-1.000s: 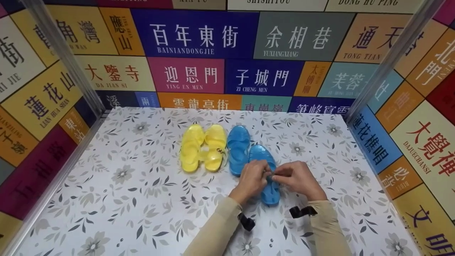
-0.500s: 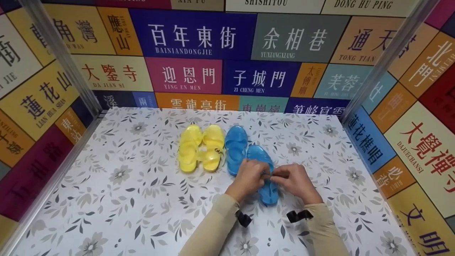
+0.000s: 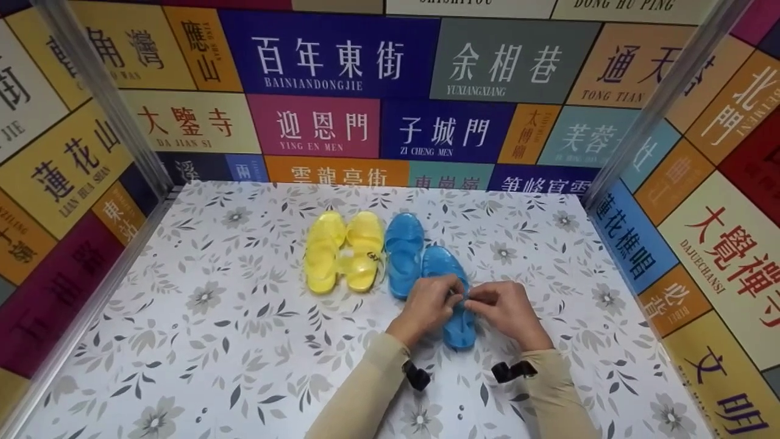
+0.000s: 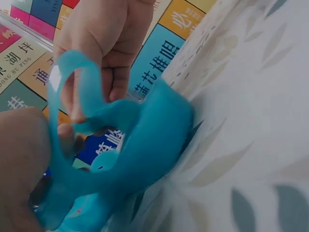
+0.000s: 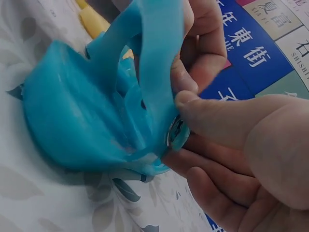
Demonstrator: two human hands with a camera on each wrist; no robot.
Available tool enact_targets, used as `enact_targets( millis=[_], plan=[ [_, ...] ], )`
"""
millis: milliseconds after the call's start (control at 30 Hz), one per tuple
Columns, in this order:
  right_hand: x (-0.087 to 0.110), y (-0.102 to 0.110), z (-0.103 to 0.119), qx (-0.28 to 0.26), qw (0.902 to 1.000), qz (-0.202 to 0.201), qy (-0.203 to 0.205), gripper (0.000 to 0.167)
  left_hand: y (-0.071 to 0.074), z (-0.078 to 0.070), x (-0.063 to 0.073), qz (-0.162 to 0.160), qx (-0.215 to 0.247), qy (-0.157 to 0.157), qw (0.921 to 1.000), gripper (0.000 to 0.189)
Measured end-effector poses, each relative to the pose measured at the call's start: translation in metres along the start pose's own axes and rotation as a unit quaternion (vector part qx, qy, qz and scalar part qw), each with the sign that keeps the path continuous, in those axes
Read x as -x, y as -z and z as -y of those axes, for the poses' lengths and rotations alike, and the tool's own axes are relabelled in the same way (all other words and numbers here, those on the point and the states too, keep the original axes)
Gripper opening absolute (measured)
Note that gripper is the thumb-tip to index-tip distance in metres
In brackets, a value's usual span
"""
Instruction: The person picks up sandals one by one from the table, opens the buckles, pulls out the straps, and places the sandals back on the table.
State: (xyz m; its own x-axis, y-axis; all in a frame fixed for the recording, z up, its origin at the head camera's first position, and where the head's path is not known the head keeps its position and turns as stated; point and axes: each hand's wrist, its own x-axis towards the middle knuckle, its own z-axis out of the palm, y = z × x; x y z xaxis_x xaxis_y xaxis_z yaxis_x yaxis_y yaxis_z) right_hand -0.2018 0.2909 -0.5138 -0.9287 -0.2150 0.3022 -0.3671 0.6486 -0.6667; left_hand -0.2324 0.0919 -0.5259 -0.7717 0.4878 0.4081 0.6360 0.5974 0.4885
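A blue jelly sandal (image 3: 458,335) lies on the patterned tabletop, toe pointing to the back, with both hands over its middle. My left hand (image 3: 434,302) pinches the sandal's strap from the left side. Opposite it, my right hand (image 3: 507,308) pinches the strap end between thumb and fingers. In the right wrist view a round metal buckle (image 5: 175,130) shows at the right thumb and fingers. The strap (image 4: 87,96) arches up over the heel in the left wrist view. Whether the strap is fastened cannot be seen. The matching blue sandal (image 3: 403,253) stands just left.
Left of the blue sandals stands a pair of yellow sandals (image 3: 344,253), side by side and joined between. The table (image 3: 201,341) has a grey leaf and flower cover. Printed sign walls (image 3: 332,55) enclose it at the back and sides.
The fingers of both hands shift slightly at the strap. The sandals keep their places; the whole view drifts a little.
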Motion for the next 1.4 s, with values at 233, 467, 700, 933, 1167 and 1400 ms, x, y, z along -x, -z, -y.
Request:
enact_targets(
  millis=[233, 467, 700, 933, 1167, 1400],
  plan=[
    [-0.001, 0.001, 0.003, 0.011, 0.9997, 0.002, 0.02, 0.012, 0.014, -0.004, -0.014, 0.041, -0.099, -0.084, 0.9907, 0.016],
    [0.007, -0.003, -0.002, -0.016, 0.9996, -0.002, 0.023, 0.008, 0.001, 0.001, -0.006, 0.011, -0.013, -0.063, 0.9979, 0.02],
    [0.012, -0.006, -0.006, -0.042, 0.9991, -0.009, 0.003, 0.012, -0.004, 0.004, 0.001, -0.025, 0.116, 0.005, 0.9929, 0.015],
    [0.012, -0.004, -0.003, -0.047, 0.9986, -0.015, -0.02, 0.013, 0.004, 0.007, -0.003, 0.066, 0.188, 0.044, 0.9789, 0.012],
    [0.013, -0.007, -0.003, -0.064, 0.9976, -0.009, -0.024, 0.014, -0.004, 0.012, 0.002, 0.053, 0.269, 0.089, 0.9576, 0.016],
    [0.012, -0.007, -0.004, -0.089, 0.9953, -0.021, -0.032, 0.014, -0.011, 0.012, 0.007, -0.003, 0.312, 0.093, 0.9456, 0.011]
  ],
)
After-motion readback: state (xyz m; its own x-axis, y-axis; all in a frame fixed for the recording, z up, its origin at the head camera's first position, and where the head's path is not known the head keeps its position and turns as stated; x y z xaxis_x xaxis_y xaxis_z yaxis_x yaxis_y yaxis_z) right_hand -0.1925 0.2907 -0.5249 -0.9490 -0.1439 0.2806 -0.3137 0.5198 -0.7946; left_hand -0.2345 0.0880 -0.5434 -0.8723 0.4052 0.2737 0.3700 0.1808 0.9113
